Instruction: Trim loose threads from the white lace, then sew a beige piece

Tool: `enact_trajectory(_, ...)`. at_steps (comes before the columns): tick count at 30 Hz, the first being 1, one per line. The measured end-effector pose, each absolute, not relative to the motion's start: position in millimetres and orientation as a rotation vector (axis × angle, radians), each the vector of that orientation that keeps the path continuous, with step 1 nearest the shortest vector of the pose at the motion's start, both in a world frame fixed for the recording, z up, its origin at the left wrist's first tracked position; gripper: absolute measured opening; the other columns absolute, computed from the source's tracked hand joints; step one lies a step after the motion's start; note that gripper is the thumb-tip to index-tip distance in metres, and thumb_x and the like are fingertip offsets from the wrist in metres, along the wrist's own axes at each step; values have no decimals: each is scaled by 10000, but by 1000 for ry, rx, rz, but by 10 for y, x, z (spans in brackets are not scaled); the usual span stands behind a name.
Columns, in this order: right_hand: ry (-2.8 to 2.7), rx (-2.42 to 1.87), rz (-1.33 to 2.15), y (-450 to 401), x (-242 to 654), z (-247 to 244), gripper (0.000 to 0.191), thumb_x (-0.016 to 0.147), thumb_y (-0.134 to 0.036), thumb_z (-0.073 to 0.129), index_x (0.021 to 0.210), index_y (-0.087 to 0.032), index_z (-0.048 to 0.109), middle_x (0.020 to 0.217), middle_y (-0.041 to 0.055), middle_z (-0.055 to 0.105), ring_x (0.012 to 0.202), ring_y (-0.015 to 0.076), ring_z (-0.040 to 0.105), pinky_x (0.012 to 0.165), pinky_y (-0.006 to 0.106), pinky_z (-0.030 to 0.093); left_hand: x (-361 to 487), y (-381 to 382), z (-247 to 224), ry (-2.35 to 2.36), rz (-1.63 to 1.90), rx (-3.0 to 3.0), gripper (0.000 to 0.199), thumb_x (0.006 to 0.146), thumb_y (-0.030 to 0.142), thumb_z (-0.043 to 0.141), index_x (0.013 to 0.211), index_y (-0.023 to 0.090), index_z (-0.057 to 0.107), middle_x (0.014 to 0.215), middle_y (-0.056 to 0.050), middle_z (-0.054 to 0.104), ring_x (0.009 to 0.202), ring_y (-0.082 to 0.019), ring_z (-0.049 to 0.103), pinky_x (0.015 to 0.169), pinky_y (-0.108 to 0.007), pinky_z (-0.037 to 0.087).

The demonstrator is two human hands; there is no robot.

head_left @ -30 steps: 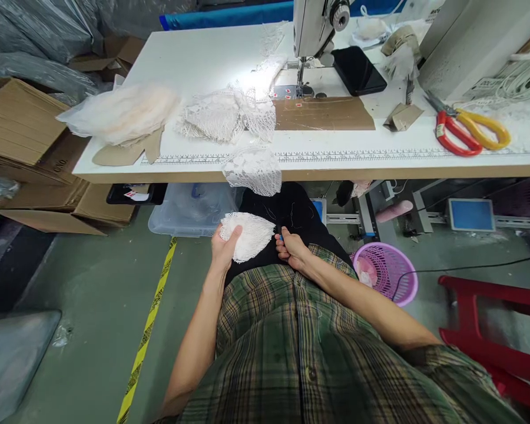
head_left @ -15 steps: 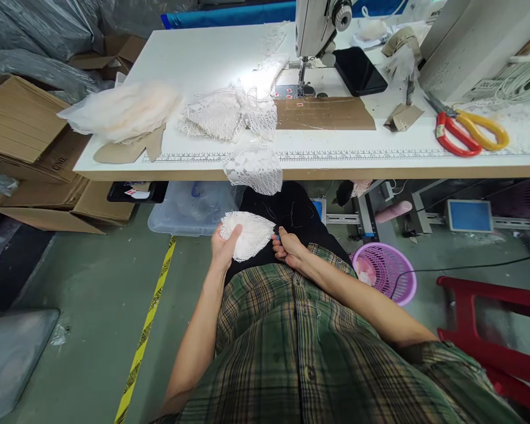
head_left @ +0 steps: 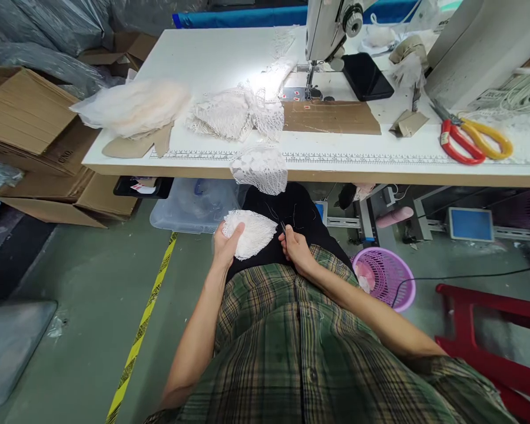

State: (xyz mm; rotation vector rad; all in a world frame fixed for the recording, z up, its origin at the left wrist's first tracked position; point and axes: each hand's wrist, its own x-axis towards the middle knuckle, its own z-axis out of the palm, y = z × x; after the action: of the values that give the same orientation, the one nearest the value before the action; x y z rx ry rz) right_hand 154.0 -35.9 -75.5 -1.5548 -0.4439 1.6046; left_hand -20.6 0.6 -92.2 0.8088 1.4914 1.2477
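My left hand pinches the left edge of a white lace piece, cup-shaped with a scalloped border, thumb on top. It is held over my lap, below the table edge. At its right tip, my right hand is closed round a small tool with a thin dark tip, which looks like thread snips; most of it is hidden in the fingers. Above my hands, a strip of white lace hangs over the table's front edge, joined to a lace pile near the sewing machine.
On the white table lie pale padded cups, a cardboard strip, a black phone and red-and-yellow scissors. Below are a clear plastic bin, a purple basket and a red stool. Cardboard boxes stand left.
My right hand has drawn slightly right, away from the lace tip, and the tool's dark tip shows more. My left hand keeps its hold on the lace. The view has shifted a little.
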Motion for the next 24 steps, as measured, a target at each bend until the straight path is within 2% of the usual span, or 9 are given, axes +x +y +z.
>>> enact_trajectory(4, -1103, -1662, 1214, -447, 1563, -802, 416, 936, -474, 405, 669, -187, 546, 560, -16, 491, 552, 143, 474, 546, 254, 330, -158, 15, -875, 1522, 1255, 768, 380, 638, 293, 811, 967, 166, 669, 1003, -90, 727, 897, -211, 698, 779, -299, 576)
enact_trajectory(7, -1227, -1727, 1119, -463, 1551, -800, 395, 946, -431, 386, 673, -195, 545, 606, -2, 527, 608, 161, 493, 609, 269, 331, -134, 13, -838, 1538, 1251, 754, 353, 650, 278, 805, 957, 167, 671, 1001, -87, 728, 905, -213, 697, 783, -301, 579)
enact_trajectory(19, -1084, -1715, 1177, -337, 1442, -834, 370, 939, -337, 435, 600, -207, 510, 543, -27, 454, 560, 141, 435, 557, 235, 295, -141, -19, -829, 1533, 1245, 757, 347, 647, 291, 806, 945, 177, 672, 988, -91, 730, 910, -236, 696, 781, -342, 586)
enact_trajectory(24, -929, -1675, 1260, -297, 1499, -788, 396, 928, -440, 430, 609, -212, 489, 533, -34, 432, 536, 139, 420, 515, 229, 295, -153, -23, -866, 1521, 1262, 732, 372, 646, 309, 808, 958, 177, 653, 1001, -91, 726, 905, -217, 697, 787, -327, 576)
